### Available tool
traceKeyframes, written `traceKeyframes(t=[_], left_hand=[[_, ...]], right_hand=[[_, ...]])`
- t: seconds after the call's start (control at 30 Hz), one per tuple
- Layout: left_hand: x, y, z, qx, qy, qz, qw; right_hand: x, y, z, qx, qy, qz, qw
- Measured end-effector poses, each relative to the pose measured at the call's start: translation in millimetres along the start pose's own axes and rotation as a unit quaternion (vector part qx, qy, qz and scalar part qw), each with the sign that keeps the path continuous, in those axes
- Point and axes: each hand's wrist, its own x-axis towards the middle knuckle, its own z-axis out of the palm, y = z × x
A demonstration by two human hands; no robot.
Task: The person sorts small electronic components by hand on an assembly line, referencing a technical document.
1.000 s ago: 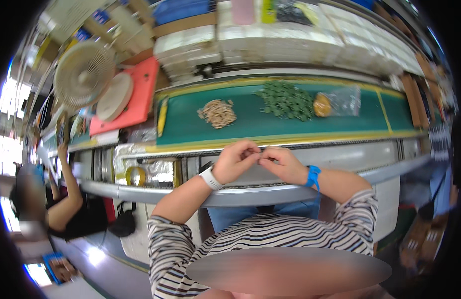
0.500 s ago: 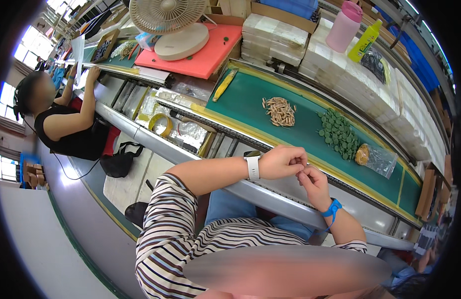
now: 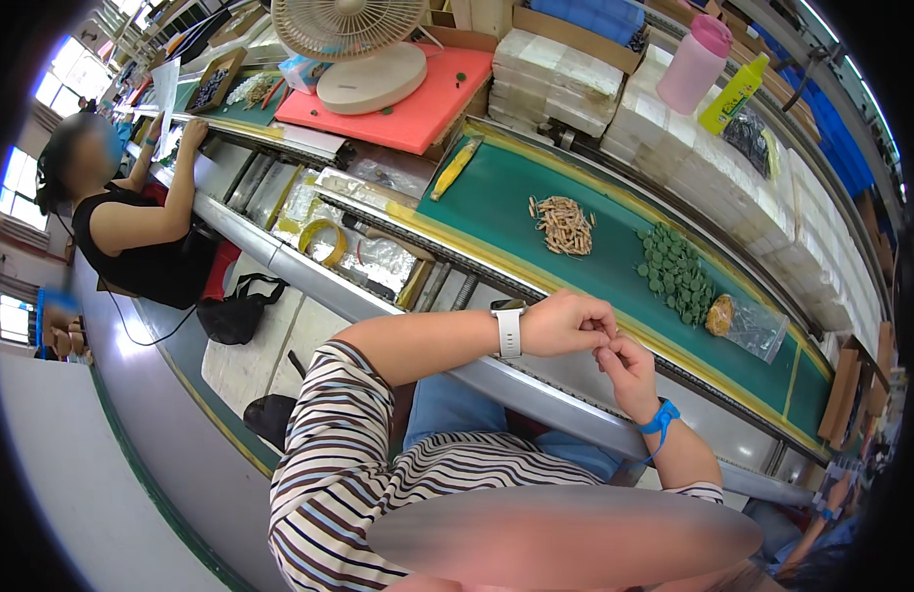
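Observation:
My left hand (image 3: 568, 324), with a white-strapped watch (image 3: 508, 329) on its wrist, has its fingers curled in a pinch. Fingertip to fingertip with it is my right hand (image 3: 630, 375), also pinched, a blue wrist strap (image 3: 660, 418) below it. Whatever they hold is too small or hidden to make out. Both hands are over the near rail of the green work surface (image 3: 496, 202). Beyond them lie a heap of small tan, stick-like pieces (image 3: 566, 227), a pile of round dark green pieces (image 3: 674, 271) and a clear plastic bag (image 3: 755, 329) with yellowish small parts.
A yellow tool (image 3: 457, 168) lies at the surface's far left. Behind stand white foam blocks (image 3: 714, 158), a pink bottle (image 3: 694, 64) and a yellow-green bottle (image 3: 735, 94). A fan (image 3: 373, 79) rests on a red board (image 3: 427, 104). Another person (image 3: 131, 217) sits at left.
The whole view has shifted slightly. My hands stay pinched together, with only small finger movements. At left, the other person's hands and a pale sheet have moved a little.

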Motion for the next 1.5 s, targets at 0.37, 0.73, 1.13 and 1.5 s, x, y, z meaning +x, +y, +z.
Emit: traceKeyframes(t=[0.37,0.73,1.13,1.5], left_hand=[[-0.8,-1.7,1.6,-0.004,0.004,0.01,1.0],[-1.5,-1.6,3.0,0.024,0.015,0.018,0.999],[3.9,-0.9,3.7,0.023,-0.032,-0.033,0.999],[4.9,-1.8,3.7,-0.011,-0.034,-0.066,0.997]], right_hand=[[-0.1,-0.7,-1.1,-0.006,-0.002,-0.005,1.0],[0.8,-1.7,0.3,-0.007,-0.001,-0.014,1.0],[0.9,-5.9,-6.5,-0.066,-0.034,-0.022,0.997],[0.7,-5.9,-8.3,-0.068,-0.03,-0.04,0.996]])
